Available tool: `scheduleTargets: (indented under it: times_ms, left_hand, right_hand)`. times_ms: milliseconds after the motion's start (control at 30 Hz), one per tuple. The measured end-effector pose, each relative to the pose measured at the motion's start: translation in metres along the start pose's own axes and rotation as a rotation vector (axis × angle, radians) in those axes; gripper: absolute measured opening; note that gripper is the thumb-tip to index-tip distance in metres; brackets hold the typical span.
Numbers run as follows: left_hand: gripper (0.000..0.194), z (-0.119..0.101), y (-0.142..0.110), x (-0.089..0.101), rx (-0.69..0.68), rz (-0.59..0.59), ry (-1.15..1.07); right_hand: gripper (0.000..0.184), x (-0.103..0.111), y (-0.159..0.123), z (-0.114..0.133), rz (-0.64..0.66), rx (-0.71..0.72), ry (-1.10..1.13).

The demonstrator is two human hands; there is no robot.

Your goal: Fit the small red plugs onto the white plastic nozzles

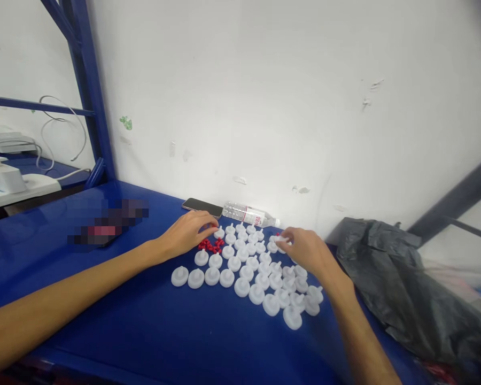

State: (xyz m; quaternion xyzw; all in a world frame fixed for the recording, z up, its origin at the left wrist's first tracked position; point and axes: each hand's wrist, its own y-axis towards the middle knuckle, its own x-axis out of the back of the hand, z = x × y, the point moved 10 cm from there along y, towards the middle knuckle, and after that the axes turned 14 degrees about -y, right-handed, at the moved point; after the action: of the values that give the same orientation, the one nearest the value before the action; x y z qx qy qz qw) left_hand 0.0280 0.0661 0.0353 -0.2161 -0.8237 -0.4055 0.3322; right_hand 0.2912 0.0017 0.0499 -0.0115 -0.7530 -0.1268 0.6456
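So far, many white round stemmed plastic discs (242,287) stand in rough rows between our hands; small red plastic pieces (210,245) lie loose beside our left hand (188,232), its fingertips nearly together, hold unclear. Our right hand (307,248) seems to pinch one disc.

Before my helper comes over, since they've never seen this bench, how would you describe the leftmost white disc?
On the blue tabletop, find the left hand. Nearer the camera runs a row of white discs with stems; the leftmost disc ends it. It alone has no disc to its left.
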Motion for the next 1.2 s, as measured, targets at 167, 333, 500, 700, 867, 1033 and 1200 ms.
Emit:
scheduleTargets:
  times_ms: [167, 333, 500, 700, 867, 1033, 1200]
  left_hand:
    - [0.024, -0.015, -0.003, 0.005, -0.090, -0.067, 0.001]
    - [0.023, -0.043, -0.009, 0.008, -0.280, -0.133, -0.009]
    - [0.023, -0.057, -0.014, 0.004, -0.360, -0.119, 0.045]
    - [0.027, -0.062, -0.014, 0.001, -0.349, -0.090, 0.030]
    - [0.026, -0.066, -0.015, -0.001, -0.359, -0.072, 0.041]
    - [0.028, -0.064, -0.013, 0.003, -0.357, -0.102, 0.088]
    - [0.031, -0.060, -0.011, 0.001, -0.345, -0.068, 0.133]
  right_hand:
    - [0.030, 0.028, -0.005, 0.027, -0.202, 0.115, 0.249]
    - [0.031, 0.031, -0.023, 0.077, -0.331, 0.314, 0.173]
    - [0.029, 0.040, -0.044, 0.112, -0.454, 0.459, 0.070]
    - [0.023, 0.046, -0.057, 0.128, -0.568, 0.543, 0.013]
    - [0.033, 0.046, -0.058, 0.129, -0.598, 0.561, 0.036]
    - [0.033, 0.050, -0.058, 0.126, -0.620, 0.555, 0.100]
    - [0.037, 0.051, -0.066, 0.131, -0.683, 0.603, 0.152]
